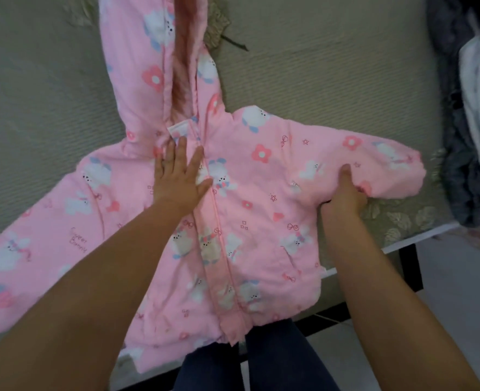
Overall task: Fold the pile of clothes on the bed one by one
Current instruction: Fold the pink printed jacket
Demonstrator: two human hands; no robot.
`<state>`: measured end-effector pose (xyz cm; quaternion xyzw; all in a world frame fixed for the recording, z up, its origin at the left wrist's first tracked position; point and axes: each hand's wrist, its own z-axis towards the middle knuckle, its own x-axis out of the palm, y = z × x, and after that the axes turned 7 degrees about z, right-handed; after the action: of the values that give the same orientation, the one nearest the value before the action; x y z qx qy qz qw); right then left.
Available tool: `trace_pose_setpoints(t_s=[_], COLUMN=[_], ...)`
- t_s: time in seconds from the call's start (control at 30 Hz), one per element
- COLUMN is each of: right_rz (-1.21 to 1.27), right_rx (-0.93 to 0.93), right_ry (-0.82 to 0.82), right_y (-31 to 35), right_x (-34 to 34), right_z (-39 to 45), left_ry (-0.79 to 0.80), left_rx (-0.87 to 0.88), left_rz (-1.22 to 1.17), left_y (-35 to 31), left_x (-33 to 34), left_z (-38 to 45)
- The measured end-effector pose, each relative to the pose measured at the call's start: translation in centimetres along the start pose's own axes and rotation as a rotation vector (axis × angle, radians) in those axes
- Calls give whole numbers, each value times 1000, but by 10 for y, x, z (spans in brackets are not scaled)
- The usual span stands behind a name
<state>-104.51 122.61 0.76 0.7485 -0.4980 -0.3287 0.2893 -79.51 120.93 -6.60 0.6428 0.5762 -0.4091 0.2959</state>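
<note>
A pink padded hooded jacket [261,193] with white bunnies and flowers lies spread front-up on the bed [332,74], sleeves out to both sides and hood pointing away from me. My left hand [178,179] presses flat, fingers straight, on the chest beside the zip near the collar. At the armpit, my right hand [344,193] pinches the right sleeve, thumb on top and fingers tucked under the fabric.
A pile of dark and white clothes [464,114] lies at the bed's right end. The bed's dark frame edge [408,269] runs along the near right, with pale floor [459,292] beyond. My dark trouser legs [275,359] stand against the bed's near edge.
</note>
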Motion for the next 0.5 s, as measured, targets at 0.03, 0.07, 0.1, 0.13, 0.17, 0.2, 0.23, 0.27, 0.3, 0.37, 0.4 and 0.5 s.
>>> trace_pose_setpoints(t_s=[0.03, 0.07, 0.1, 0.13, 0.17, 0.2, 0.23, 0.27, 0.3, 0.37, 0.4, 0.5], right_rz=[-62, -167, -270, -369, -468, -576, -704, -844, -984, -1258, -1406, -1623], right_rx=[-101, -247, -428, -642, -872, -1080, -1269, -1418, -1530, -1614, -1557, -1300], right_ry=[35, 98, 195, 327, 477, 649, 802, 935, 1047, 1215, 1291, 1401], right_y=[2, 4, 4, 3, -3, -11, -23, -36, -48, -70, -77, -83], right_x=[4, 6, 8, 9, 8, 7, 3, -2, -8, -20, -25, -27], right_z=[-3, -9, -19, -31, -41, -51, -59, -64, -66, -61, -55, -37], left_ry=[7, 9, 3, -15, -49, -102, -159, -222, -268, -270, -263, -316], left_rx=[4, 11, 28, 53, 86, 117, 128, 78, -25, -176, -227, -513], left_rz=[-2, -22, -46, -77, -121, -186, -247, -328, -426, -427, -381, -388], left_y=[0, 1, 3, 6, 10, 12, 16, 21, 27, 38, 42, 50], left_x=[-1, -4, -7, -12, -19, -27, -32, -34, -37, -31, -22, 3], left_z=[0, 0, -1, -4, -10, -19, -29, -41, -55, -87, -103, -147])
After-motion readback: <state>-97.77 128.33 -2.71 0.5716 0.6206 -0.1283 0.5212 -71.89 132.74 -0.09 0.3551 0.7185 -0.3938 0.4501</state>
